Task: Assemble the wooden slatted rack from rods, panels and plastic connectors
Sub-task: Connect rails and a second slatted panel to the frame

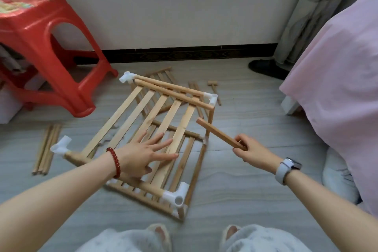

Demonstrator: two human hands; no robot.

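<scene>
Both forearms come in bare from the lower corners of the frame, no sleeves showing. On the left wrist sits a bracelet of round, glossy dark-red beads (114,161). The right wrist wears a smartwatch on a pale grey band (286,169). At the bottom edge, light patterned trousers (122,240) and fluffy pale slippers (160,233).

Left hand (147,154) flat on slatted rack (143,120); right hand (252,150) gripping wooden rod (218,134).

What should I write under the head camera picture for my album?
Left hand flat on the half-built slatted rack, right hand gripping a wooden stick.
</scene>
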